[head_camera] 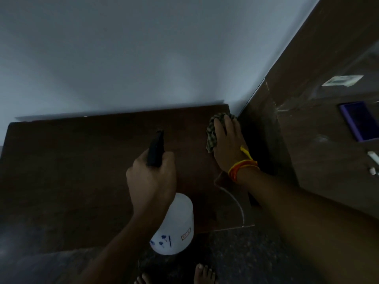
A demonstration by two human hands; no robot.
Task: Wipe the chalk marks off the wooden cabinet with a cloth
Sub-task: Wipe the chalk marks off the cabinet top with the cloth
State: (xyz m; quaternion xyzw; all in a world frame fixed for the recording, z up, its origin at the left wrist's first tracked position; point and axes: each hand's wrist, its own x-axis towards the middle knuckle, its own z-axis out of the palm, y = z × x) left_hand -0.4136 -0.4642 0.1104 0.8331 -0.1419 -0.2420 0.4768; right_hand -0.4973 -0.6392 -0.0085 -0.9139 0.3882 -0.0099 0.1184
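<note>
A dark wooden cabinet (82,165) lies below me, its top reaching to the white wall. A curved white chalk mark (238,203) shows near its front right corner. My right hand (227,142) presses a checked cloth (212,134) flat on the cabinet top at the back right corner, fingers straight. My left hand (152,179) grips the black trigger head of a white spray bottle (176,226), held above the cabinet's front edge.
A taller brown wooden surface (320,128) rises on the right, carrying a purple rectangular object (359,124), a white sticker (341,80) and pieces of white chalk (374,162). Bare toes (205,273) show on the dark speckled floor below.
</note>
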